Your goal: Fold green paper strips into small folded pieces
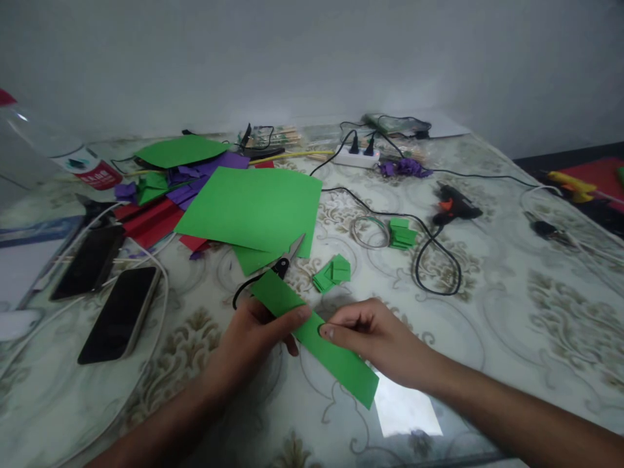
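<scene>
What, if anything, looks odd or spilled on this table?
Nothing looks spilled, and the held green strip shows no obvious tear. The oddest thing is the purple bundle beside the white power strip: it looks crumpled, while the large green sheet lies mostly flat.

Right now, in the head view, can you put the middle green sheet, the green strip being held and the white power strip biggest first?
1. Middle green sheet
2. Green strip
3. White power strip
</scene>
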`<action>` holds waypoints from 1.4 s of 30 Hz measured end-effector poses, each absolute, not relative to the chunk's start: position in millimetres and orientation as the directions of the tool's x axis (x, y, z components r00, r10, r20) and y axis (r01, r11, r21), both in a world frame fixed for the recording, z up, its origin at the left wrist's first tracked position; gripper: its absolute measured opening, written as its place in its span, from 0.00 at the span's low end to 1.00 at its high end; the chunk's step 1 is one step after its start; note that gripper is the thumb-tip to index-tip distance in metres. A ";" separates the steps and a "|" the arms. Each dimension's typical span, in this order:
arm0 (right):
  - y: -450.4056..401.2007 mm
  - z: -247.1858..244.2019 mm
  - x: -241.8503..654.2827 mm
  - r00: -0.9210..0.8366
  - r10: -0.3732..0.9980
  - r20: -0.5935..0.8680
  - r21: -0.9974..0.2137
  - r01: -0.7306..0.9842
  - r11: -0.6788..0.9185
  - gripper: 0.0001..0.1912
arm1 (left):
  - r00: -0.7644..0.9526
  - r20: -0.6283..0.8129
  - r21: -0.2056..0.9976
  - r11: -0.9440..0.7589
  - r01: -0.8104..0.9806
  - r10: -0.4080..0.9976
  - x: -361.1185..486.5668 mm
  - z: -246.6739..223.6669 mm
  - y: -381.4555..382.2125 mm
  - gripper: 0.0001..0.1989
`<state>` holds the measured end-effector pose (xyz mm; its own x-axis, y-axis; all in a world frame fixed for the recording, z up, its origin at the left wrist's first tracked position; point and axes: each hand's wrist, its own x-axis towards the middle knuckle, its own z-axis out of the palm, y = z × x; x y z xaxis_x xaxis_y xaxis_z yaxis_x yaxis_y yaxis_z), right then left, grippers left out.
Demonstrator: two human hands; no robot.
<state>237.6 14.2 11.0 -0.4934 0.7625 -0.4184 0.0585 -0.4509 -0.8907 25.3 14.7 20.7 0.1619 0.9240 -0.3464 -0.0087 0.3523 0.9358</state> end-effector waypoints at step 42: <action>12.9 11.2 235.3 -0.660 0.648 -0.380 -0.663 -0.294 -0.688 0.15 | 0.453 -0.265 0.928 0.353 -0.122 0.851 19.4 34.1 16.2 0.06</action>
